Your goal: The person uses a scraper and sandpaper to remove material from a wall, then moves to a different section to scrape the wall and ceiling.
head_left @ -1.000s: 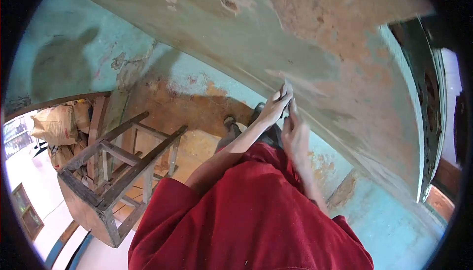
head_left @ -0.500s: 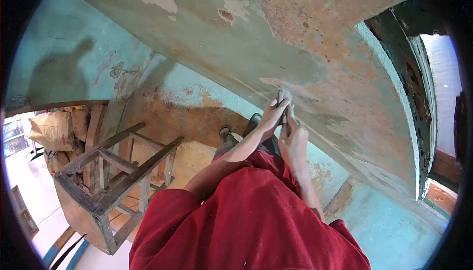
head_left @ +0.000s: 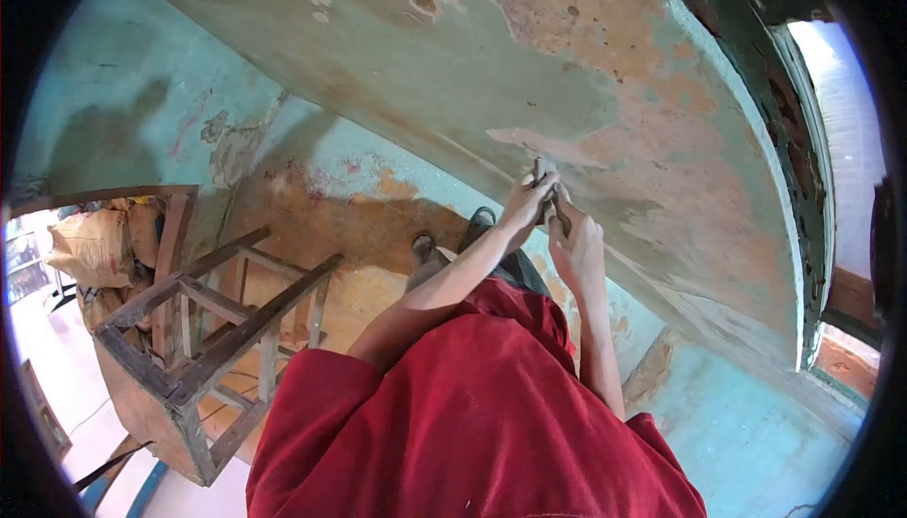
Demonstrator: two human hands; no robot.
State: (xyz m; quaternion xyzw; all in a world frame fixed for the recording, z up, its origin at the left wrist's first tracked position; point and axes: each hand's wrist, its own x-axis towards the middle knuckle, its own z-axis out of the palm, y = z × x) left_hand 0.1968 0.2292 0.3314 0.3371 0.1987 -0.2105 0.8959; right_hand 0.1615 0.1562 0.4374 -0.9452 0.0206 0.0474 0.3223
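My left hand [head_left: 527,204] is closed around a slim grey tool [head_left: 539,168], whose upper end sticks out past my fingers against the peeling wall [head_left: 661,197]. Just below and to the right, my right hand [head_left: 578,242] is wrapped round a dark, handle-like part [head_left: 563,219], which seems to belong to the same tool. My fingers cover most of it, so its exact kind cannot be made out. Around the tool's end the green paint is worn, with a pale pinkish patch [head_left: 557,145] beside it.
A wooden stool-like frame [head_left: 227,310] lies tipped over at left. Behind it, stuffed sacks [head_left: 90,249] show through an opening. A dark-framed window [head_left: 789,130] is at right. My shoes [head_left: 422,246] stand close to the wall base.
My right hand has shifted slightly right and its fingers are more curled. More of the tool's grey end shows above my left hand. The whole view has shifted a little.
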